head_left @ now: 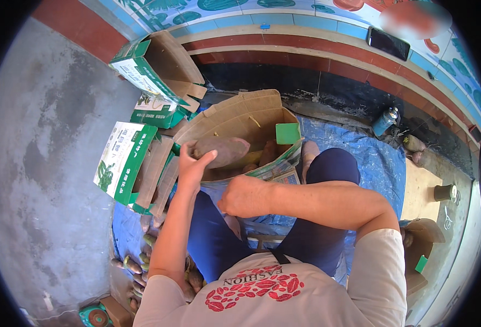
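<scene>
Nearest the lens, the person's white t-shirt with red print (pixel 262 289) fills the bottom, w/ dark blue trousers (pixel 327 169) beyond. Left hand (pixel 192 166) is curled under and pinching one end of a long reddish-purple sweet potato (pixel 222 148), held just over the open brown cardboard box (pixel 235 117); it looks firm, fairly heavy, dusty-skinned, so prob. best gripped round the thick middle. Right hand (pixel 246 196) rests fisted, holding nothing visible, near the box's front edge; green-and-white cartons (pixel 123 158) stand left, more tubers (pixel 137 264) lie on the grey concrete floor (pixel 44 163).

Produce-packing yard: cartons (pixel 142 60), concrete floor (pixel 44 163)
</scene>
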### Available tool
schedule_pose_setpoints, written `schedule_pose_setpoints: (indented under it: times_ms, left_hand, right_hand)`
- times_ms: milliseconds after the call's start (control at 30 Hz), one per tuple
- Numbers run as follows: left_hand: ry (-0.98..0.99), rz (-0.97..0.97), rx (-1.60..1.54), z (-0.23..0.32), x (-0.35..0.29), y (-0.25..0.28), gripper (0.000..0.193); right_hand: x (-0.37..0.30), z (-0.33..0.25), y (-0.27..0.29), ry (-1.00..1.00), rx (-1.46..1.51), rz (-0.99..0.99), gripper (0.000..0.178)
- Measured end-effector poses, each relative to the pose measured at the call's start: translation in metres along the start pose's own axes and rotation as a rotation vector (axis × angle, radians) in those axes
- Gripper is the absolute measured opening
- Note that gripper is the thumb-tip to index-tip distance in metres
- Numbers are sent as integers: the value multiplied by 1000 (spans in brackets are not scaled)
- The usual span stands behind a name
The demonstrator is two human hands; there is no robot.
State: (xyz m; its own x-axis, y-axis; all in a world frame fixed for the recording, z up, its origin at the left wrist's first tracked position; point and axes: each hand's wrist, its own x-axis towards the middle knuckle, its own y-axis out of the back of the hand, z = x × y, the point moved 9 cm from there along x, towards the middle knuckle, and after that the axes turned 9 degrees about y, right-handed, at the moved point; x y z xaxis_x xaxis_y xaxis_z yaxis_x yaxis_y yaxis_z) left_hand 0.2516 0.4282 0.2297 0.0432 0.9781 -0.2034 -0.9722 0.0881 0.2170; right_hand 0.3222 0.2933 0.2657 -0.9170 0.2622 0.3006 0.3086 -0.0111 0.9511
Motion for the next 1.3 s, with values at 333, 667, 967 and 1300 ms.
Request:
schedule_pose_setpoints:
  times_ms: [333,667,967,1300]
  left_hand:
    - [139,-74,377,-46,55,-47,62]
    - [-280,-43,878,8,1,-26,30]
    - [-432,227,607,15,-55,56,18]
    - [-108,524,398,-86,-100,185,13]
  right_hand:
    - [1,2,11,1,-27,48,7]
    - [-1,8,5,-36,-15,-20,9]
    - [4,9,-6,-6,-9,45,11]
    - [-1,46,35,-131,-41,322,17]
